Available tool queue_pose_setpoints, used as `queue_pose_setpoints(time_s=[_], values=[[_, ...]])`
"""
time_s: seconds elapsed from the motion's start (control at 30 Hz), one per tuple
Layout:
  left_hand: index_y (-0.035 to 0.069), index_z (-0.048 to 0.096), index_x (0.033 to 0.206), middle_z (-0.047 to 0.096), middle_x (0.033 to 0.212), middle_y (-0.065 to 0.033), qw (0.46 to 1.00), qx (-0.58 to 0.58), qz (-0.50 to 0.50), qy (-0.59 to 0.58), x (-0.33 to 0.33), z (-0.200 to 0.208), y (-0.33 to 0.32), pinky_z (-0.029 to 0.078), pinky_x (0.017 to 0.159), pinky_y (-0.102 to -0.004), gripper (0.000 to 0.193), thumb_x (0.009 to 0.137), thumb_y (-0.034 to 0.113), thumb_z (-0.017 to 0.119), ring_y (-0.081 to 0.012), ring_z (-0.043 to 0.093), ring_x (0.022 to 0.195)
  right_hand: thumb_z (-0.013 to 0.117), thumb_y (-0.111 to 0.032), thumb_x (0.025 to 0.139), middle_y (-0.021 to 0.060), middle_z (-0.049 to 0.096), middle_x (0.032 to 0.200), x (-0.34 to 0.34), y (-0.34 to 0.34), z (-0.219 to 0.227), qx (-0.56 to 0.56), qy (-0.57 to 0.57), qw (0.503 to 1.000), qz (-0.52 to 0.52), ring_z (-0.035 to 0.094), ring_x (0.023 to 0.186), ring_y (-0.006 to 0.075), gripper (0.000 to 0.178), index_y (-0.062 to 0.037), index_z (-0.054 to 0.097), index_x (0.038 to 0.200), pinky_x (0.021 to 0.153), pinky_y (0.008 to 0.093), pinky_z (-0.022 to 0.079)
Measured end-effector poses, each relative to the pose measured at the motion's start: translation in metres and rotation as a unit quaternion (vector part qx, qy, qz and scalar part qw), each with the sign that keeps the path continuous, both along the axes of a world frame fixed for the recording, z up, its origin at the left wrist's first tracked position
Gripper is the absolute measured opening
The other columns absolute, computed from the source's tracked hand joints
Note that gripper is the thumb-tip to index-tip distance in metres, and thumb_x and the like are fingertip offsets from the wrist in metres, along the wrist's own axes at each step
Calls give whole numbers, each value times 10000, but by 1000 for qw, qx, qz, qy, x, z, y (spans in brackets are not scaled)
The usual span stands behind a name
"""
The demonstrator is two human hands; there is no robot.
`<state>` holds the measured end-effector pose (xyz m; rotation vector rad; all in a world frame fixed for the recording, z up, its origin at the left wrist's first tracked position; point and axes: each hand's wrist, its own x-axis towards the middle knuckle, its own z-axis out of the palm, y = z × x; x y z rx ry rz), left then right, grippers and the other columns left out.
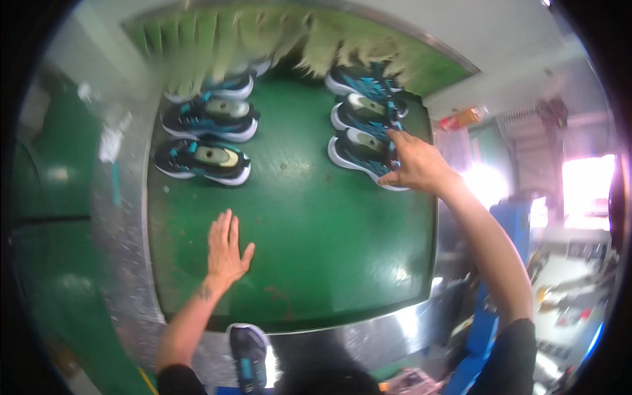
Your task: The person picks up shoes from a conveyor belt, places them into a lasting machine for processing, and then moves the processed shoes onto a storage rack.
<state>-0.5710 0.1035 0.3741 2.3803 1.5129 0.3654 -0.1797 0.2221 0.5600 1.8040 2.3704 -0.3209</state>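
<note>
Black and teal sneakers with white soles lie on a green conveyor belt (289,250) in two columns, each with a pale insert in its opening. My right hand (418,161) is at the toe of the nearest sneaker (359,151) in the right column, thumb and fingers curved around that end. Over the bare belt, below the nearest sneaker (204,161) of the left column, my left hand (227,250) is stretched out and touches no shoe. Another dark sneaker (249,355) with teal parts stands at the belt's near edge, close to my body.
A fringed green curtain (230,39) hangs across the far end, partly covering the farthest sneakers. Metal edging (125,250) runs along the belt's left side. An orange-red object (463,118) sits at the right rim. Blue equipment (510,230) stands beyond my right forearm.
</note>
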Motion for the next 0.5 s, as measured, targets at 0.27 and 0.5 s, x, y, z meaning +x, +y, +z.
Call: queue_pose_setpoints(time_s=[0.27,0.5], values=[[-33,452,1230,400,1401,-205,994,29,21,-102,-17,-13,-1,296,1085,-516,488,784,105,591,-404,395,1279,792,-372,645,202,631,869,-10,-16,-71,22,-32,989,-141,639,813,379,542,-10,515,939,703,451,516],[-12,470,1212,470,1345,-190,917,-205,222,-259,62,35,-20,358,1042,-432,498,846,281,639,-311,468,1237,865,-435,576,139,694,943,-74,-295,34,-73,359,832,-417,678,879,235,716,-8,615,1094,802,355,533]])
